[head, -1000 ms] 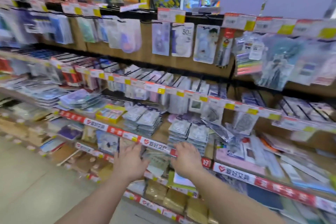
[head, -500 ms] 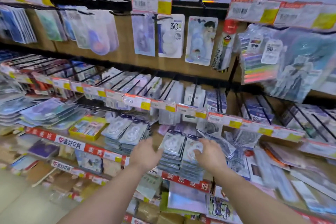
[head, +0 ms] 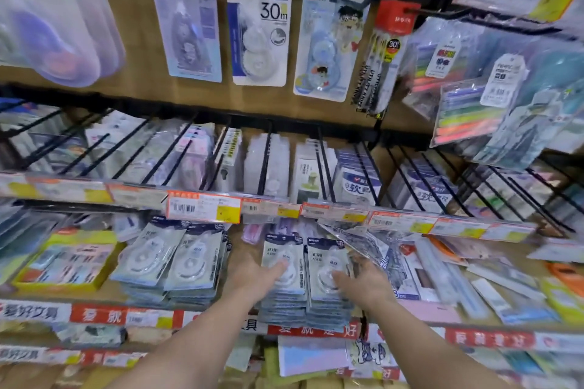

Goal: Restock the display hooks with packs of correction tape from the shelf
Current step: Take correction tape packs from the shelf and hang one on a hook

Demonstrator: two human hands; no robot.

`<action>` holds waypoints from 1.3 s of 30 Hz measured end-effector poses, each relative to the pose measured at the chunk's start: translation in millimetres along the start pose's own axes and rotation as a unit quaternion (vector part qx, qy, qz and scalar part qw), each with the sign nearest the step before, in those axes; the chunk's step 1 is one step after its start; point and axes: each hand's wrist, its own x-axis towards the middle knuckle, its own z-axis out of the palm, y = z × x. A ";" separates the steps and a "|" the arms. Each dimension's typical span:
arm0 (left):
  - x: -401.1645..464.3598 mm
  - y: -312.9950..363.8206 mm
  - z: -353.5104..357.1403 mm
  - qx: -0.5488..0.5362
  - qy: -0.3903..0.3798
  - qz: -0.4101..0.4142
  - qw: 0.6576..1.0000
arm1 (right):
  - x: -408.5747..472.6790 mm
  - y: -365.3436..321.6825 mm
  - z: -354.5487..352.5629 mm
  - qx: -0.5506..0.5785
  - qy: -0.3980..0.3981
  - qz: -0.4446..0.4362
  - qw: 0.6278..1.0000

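Observation:
Two side-by-side stacks of grey-and-white correction tape packs (head: 316,262) lie on the wooden shelf (head: 120,294) in front of me. My left hand (head: 256,275) lies along the left side of the left stack, fingertips on its top pack. My right hand (head: 363,281) touches the right stack's top pack from the right, fingers spread. Two more stacks of the same packs (head: 170,262) lie further left. Above, black display hooks (head: 265,161) carry hanging packs; the top row holds a 30 m tape pack (head: 259,31).
A yellow box (head: 66,259) of small items sits at the left of the shelf. Rulers and flat packets (head: 442,275) lie to the right of my hands. Price-tag rails (head: 202,205) run across just above the stacks. Highlighter packs (head: 467,110) hang at upper right.
The view has moved in closer to the shelf. Both hands rose from the shelf's front edge to the two middle stacks and now rest on their top packs.

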 end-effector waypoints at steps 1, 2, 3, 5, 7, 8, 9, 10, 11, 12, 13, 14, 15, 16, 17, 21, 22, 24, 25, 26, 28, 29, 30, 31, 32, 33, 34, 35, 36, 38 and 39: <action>3.1 -1.9 1.5 -0.002 -0.013 0.002 1.000 | -1.1 -0.6 1.1 0.010 -0.001 0.011 1.000; 4.6 -3.1 2.2 0.005 -0.033 -0.006 0.999 | -1.7 -0.2 2.4 0.016 -0.002 0.018 1.000; 8.6 -5.7 3.7 0.019 -0.054 -0.012 0.998 | -4.7 -0.5 3.0 0.023 -0.002 0.020 1.000; 11.5 -9.9 4.4 0.042 -0.095 -0.018 0.994 | -9.3 0.1 5.5 0.043 -0.001 0.026 0.999; 15.5 -15.3 4.9 0.023 -0.106 -0.006 0.994 | -19.1 -2.2 7.3 0.092 -0.004 0.038 0.995; 14.2 -16.1 3.3 0.009 -0.106 0.002 0.994 | -20.0 -0.8 10.3 0.113 -0.007 0.044 0.993; 15.1 -17.7 2.9 -0.001 -0.107 0.006 0.994 | -22.6 -0.8 11.8 0.136 -0.005 0.046 0.990; 15.5 -18.6 1.9 -0.005 -0.112 0.008 0.994 | -22.3 1.1 13.9 0.159 -0.008 0.057 0.986; 14.3 -18.2 0.8 -0.008 -0.117 0.007 0.993 | -26.1 1.0 14.9 0.180 -0.011 0.065 0.981; 13.6 -18.1 -0.3 -0.010 -0.121 0.005 0.993 | -24.8 3.8 17.5 0.196 -0.014 0.073 0.978; 14.1 -18.6 -0.6 -0.019 -0.123 0.006 0.992 | -28.4 3.7 18.2 0.210 -0.011 0.077 0.975; 14.0 -18.7 -1.1 -0.035 -0.123 0.001 0.992 | -30.1 5.9 19.7 0.229 -0.009 0.085 0.970; 14.2 -19.0 -1.1 -0.053 -0.126 -0.003 0.991 | -34.4 5.9 19.3 0.249 -0.011 0.092 0.964; 12.4 -17.7 -2.4 -0.062 -0.129 -0.005 0.990 | -36.8 7.8 19.3 0.269 -0.014 0.098 0.958; 9.3 -16.1 -4.3 -0.066 -0.131 -0.004 0.989 | -41.0 8.0 18.4 0.283 -0.021 0.104 0.953; -11.9 -12.7 -11.1 -0.103 -0.126 0.002 0.987 | -52.0 11.4 20.5 0.349 -0.031 0.094 0.932; -20.6 -12.7 -13.1 -0.118 -0.127 0.003 0.985 | -54.0 13.1 22.9 0.361 -0.031 0.087 0.928; -37.5 -15.6 -15.4 -0.140 -0.128 0.012 0.982 | -62.6 15.2 26.7 0.378 -0.036 0.071 0.922; -46.5 -17.7 -15.9 -0.154 -0.126 0.017 0.980 | -67.7 15.8 28.5 0.385 -0.039 0.065 0.920; -58.0 -18.9 -17.2 -0.169 -0.122 0.022 0.978 | -71.6 18.3 30.2 0.394 -0.048 0.055 0.916; -79.8 -23.8 -16.7 -0.191 -0.108 0.033 0.975 | -85.7 21.8 32.8 0.410 -0.068 0.031 0.909; -89.6 -27.6 -15.4 -0.197 -0.101 0.041 0.974 | -94.4 23.4 33.8 0.417 -0.074 0.020 0.906; -100.9 -31.7 -15.2 -0.203 -0.092 0.045 0.974 | -100.7 26.3 36.6 0.423 -0.078 0.007 0.903; -111.1 -37.9 -14.9 -0.213 -0.084 0.045 0.972 | -108.1 28.5 39.1 0.424 -0.077 -0.001 0.902; -121.6 -43.3 -15.9 -0.231 -0.074 0.040 0.969 | -114.6 31.4 42.8 0.424 -0.080 -0.014 0.902; -129.8 -50.2 -17.2 -0.245 -0.065 0.034 0.967 | -123.0 32.6 45.4 0.422 -0.084 -0.026 0.902; -138.7 -56.7 -19.9 -0.253 -0.055 0.026 0.966 | -129.3 34.4 48.7 0.420 -0.091 -0.036 0.902; -147.1 -62.8 -23.9 -0.257 -0.048 0.022 0.965 | -136.3 34.7 51.6 0.417 -0.096 -0.041 0.903; -155.6 -68.4 -29.2 -0.262 -0.039 0.022 0.964 | -142.5 33.6 54.3 0.416 -0.103 -0.049 0.902; -172.4 -78.0 -42.1 -0.269 -0.020 0.029 0.962 | -155.7 27.2 58.8 0.412 -0.122 -0.063 0.901; -179.6 -82.5 -48.8 -0.273 -0.006 0.031 0.962 | -162.8 22.6 61.3 0.406 -0.128 -0.072 0.902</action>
